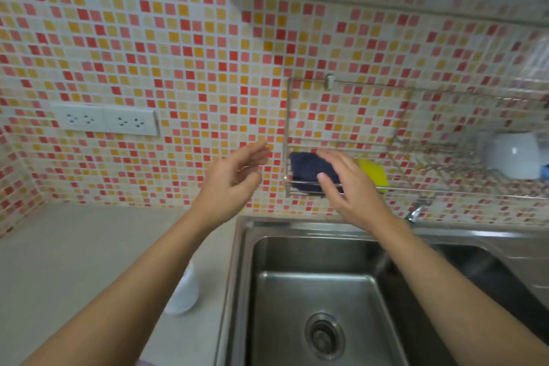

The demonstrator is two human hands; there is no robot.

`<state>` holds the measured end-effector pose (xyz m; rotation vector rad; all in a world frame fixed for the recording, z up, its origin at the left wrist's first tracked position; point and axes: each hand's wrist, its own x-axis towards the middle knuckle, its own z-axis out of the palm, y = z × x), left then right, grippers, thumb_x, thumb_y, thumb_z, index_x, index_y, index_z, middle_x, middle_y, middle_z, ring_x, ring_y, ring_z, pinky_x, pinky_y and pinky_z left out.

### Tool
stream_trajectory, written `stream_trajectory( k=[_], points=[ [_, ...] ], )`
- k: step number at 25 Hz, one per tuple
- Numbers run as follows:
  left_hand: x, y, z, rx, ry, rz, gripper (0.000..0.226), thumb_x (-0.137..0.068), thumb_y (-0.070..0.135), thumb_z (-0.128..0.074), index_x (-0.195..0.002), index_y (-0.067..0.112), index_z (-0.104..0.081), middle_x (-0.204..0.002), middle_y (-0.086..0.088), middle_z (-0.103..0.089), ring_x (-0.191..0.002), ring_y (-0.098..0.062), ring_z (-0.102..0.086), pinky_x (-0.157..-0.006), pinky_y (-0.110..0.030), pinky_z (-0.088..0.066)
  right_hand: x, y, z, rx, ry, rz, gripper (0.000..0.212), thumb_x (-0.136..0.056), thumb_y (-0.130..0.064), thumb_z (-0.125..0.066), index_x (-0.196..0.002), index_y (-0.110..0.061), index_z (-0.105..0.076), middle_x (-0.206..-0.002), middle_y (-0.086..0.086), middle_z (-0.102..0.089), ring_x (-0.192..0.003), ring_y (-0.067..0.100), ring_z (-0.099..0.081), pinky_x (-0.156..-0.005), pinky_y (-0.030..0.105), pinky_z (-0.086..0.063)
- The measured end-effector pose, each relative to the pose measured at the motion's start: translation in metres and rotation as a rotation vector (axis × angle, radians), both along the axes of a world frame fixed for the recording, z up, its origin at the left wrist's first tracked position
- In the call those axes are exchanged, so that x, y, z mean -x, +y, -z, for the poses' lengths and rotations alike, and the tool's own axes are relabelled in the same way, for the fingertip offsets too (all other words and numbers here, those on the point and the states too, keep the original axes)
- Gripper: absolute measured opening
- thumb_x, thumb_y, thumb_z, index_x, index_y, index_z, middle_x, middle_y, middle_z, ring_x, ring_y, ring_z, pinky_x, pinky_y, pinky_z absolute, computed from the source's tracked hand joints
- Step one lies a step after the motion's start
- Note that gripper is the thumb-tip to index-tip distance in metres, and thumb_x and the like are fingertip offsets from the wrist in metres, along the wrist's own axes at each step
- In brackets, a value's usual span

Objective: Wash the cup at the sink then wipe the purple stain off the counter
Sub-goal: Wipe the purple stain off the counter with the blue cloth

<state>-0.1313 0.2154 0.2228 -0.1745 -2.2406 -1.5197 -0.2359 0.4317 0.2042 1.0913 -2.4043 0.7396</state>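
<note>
Head view, both hands spread empty, right hand (350, 187) at dark cloth (306, 169), steel sink (243, 276).

Sink (297, 246): brushed stainless metal, semi-glossy, with soft reflections on the basin walls and a metal drain strainer (324, 336). Tabletop (74, 261): pale, smooth, matt surface. Wall tiles (178, 53): small glazed mosaic squares, glossy, set in matt light grout. Wire rack (341, 187) on the wall above the sink's rear edge: thin polished metal rod. In the rack: dark blue cloth (306, 171), soft and matt; yellow sponge (374, 175), matt. White cup (184, 291) at the tabletop's right edge: smooth, faintly glossy. Wall socket plate (104, 120): smooth white plastic.
</note>
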Motion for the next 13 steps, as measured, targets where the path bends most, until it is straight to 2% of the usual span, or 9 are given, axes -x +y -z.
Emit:
stream_trajectory(
  k=[2, 4, 6, 8, 10, 11, 13],
  points=[
    [0.037, 0.047, -0.022, 0.169, -0.029, -0.018, 0.04, -0.094, 0.015, -0.049, -0.134, 0.016, -0.049, -0.124, 0.005, -0.059, -0.107, -0.003, -0.055, -0.087, -0.01, -0.042, 0.034, 0.043, -0.011, -0.142, -0.032, 0.155, 0.058, -0.094, -0.04, -0.026, -0.143, -0.01, -0.031, -0.15, 0.008, -0.033, -0.139, 0.02, -0.028, -0.114, 0.03, -0.019],
    [0.082, 0.08, -0.034, 0.359, -0.099, -0.081, 0.038, -0.096, 0.02, -0.046, -0.133, 0.01, -0.049, -0.124, -0.005, -0.061, -0.107, -0.013, -0.057, -0.086, -0.019, -0.044, 0.061, 0.075, -0.012, -0.322, -0.13, 0.242, 0.058, -0.096, -0.039, -0.02, -0.147, -0.01, -0.02, -0.155, 0.008, -0.02, -0.143, 0.02, -0.019, -0.116, 0.031, -0.012],
    [0.124, 0.095, -0.032, 0.698, -0.238, -0.205, 0.035, -0.097, 0.019, -0.042, -0.126, 0.002, -0.051, -0.121, -0.015, -0.061, -0.108, -0.027, -0.058, -0.087, -0.033, -0.046, 0.074, 0.09, -0.006, -0.487, -0.23, 0.257, 0.055, -0.1, -0.037, -0.018, -0.148, -0.011, -0.012, -0.158, 0.007, -0.011, -0.144, 0.018, -0.011, -0.117, 0.032, -0.008],
    [0.154, 0.103, -0.018, 1.058, -0.422, -0.303, 0.029, -0.097, 0.015, -0.042, -0.117, 0.0, -0.057, -0.118, -0.017, -0.06, -0.106, -0.031, -0.059, -0.083, -0.036, -0.047, 0.079, 0.096, 0.0, -0.564, -0.284, 0.258, 0.054, -0.1, -0.037, -0.015, -0.149, -0.014, -0.009, -0.158, 0.004, -0.006, -0.145, 0.017, -0.008, -0.118, 0.034, -0.008],
    [0.174, 0.103, 0.0, 1.297, -0.578, -0.308, 0.027, -0.096, 0.012, -0.045, -0.114, 0.001, -0.061, -0.118, -0.015, -0.061, -0.106, -0.03, -0.059, -0.085, -0.036, -0.049, 0.081, 0.096, 0.002, -0.569, -0.3, 0.264, 0.055, -0.1, -0.037, -0.013, -0.149, -0.014, -0.008, -0.158, 0.003, -0.004, -0.145, 0.016, -0.007, -0.118, 0.033, -0.009],
    [0.18, 0.101, 0.008, 1.291, -0.63, -0.329, 0.029, -0.096, 0.014, -0.045, -0.116, 0.001, -0.06, -0.118, -0.015, -0.061, -0.107, -0.03, -0.059, -0.087, -0.036, -0.05, 0.081, 0.095, 0.001, -0.576, -0.309, 0.26, 0.055, -0.1, -0.038, -0.012, -0.149, -0.014, -0.008, -0.158, 0.003, -0.003, -0.145, 0.016, -0.007, -0.118, 0.033, -0.01],
    [0.191, 0.098, 0.021, 1.068, -0.699, -0.414, 0.033, -0.096, 0.019, -0.047, -0.121, 0.0, -0.056, -0.119, -0.016, -0.06, -0.107, -0.031, -0.059, -0.085, -0.036, -0.05, 0.08, 0.095, -0.001, -0.596, -0.334, 0.252, 0.056, -0.1, -0.037, -0.011, -0.149, -0.013, -0.006, -0.158, 0.003, 0.0, -0.145, 0.016, -0.005, -0.117, 0.032, -0.01]
  ],
)
